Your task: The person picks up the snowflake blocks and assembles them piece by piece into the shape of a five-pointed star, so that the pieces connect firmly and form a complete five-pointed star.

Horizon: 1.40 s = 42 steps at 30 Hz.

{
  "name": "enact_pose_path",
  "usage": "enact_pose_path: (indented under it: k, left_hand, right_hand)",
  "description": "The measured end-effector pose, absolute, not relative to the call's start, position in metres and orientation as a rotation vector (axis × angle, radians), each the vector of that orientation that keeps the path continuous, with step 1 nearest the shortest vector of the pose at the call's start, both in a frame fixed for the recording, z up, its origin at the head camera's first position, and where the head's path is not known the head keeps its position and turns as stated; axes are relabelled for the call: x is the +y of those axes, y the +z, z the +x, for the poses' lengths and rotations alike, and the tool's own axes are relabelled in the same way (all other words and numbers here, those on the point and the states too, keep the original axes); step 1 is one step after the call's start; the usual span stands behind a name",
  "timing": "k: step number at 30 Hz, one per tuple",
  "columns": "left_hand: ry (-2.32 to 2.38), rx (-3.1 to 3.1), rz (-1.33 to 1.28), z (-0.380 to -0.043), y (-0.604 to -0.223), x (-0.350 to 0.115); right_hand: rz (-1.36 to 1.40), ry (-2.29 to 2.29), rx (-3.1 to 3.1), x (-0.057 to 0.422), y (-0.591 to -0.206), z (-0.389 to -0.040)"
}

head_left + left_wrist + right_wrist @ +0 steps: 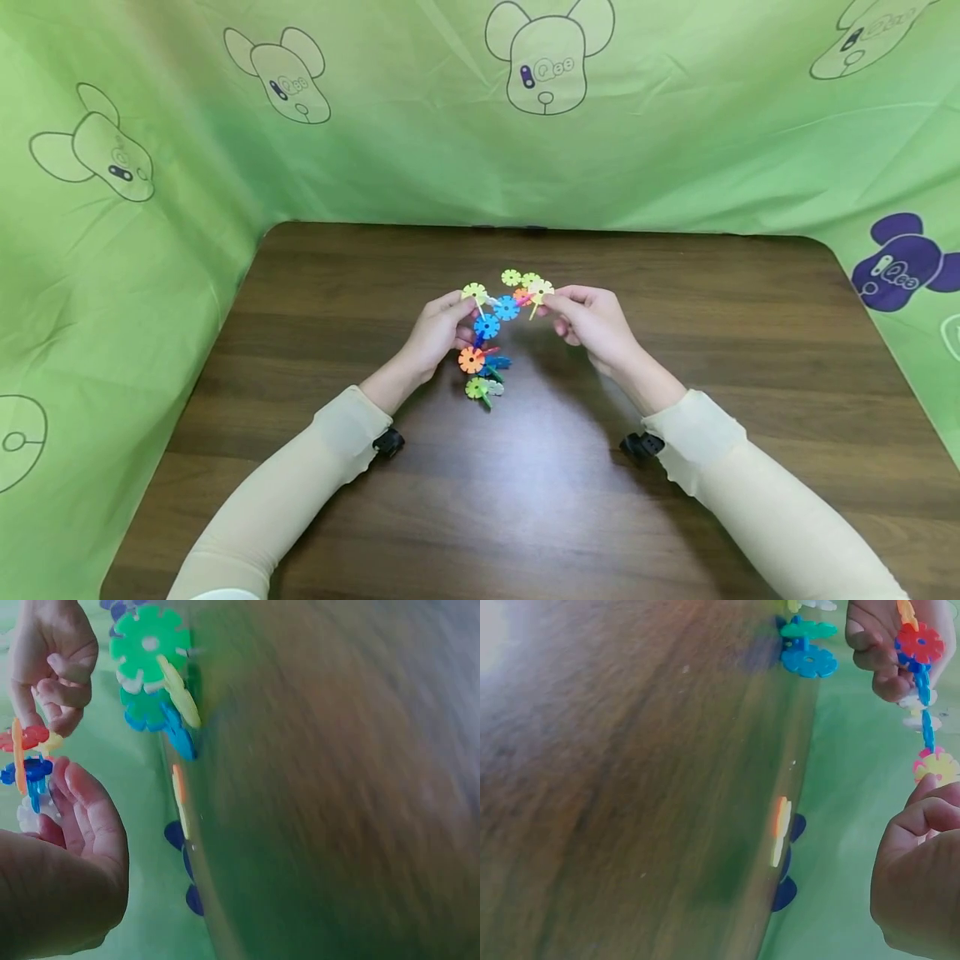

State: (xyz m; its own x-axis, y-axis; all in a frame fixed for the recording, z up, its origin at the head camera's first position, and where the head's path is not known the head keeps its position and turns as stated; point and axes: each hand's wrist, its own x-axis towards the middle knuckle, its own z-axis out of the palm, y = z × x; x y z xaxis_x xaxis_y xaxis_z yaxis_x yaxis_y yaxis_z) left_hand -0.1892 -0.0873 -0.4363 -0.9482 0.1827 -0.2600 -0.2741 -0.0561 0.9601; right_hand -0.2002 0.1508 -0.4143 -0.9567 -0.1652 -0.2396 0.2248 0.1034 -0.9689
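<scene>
Both hands hold up a linked chain of notched, flower-shaped plastic discs (506, 307) over the table. At its left end, my left hand (437, 335) pinches a yellow-green disc (474, 293) between thumb and fingers. My right hand (592, 323) pinches a pale yellow disc (541, 291) at the other end, beside a pink one. Blue discs (487, 326) link the middle, and an orange disc (472, 360) and a red disc (919, 643) hang from the chain near the left hand. In the left wrist view, the left fingers curl close around a white disc (36, 816).
Below the chain, joined green (150, 641), yellow and blue discs stand on the brown wooden table (525, 500). Farther back lie small yellow-green discs (511, 277) and an orange one. A green curtain (420, 125) with printed mouse heads surrounds the table's far and side edges.
</scene>
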Motion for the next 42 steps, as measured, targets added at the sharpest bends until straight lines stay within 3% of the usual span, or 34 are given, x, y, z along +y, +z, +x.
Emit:
enact_pose_path:
  k: [20,42]
  left_hand:
    - [2.193,1.724,-0.060,-0.188,-0.442,-0.071]
    - [2.195,1.626,0.093,-0.187,-0.441,-0.074]
  right_hand:
    - [0.040,-1.996,2.042,0.153,-0.420,-0.195]
    - [-0.224,-1.903,2.125,0.157,-0.417,-0.193]
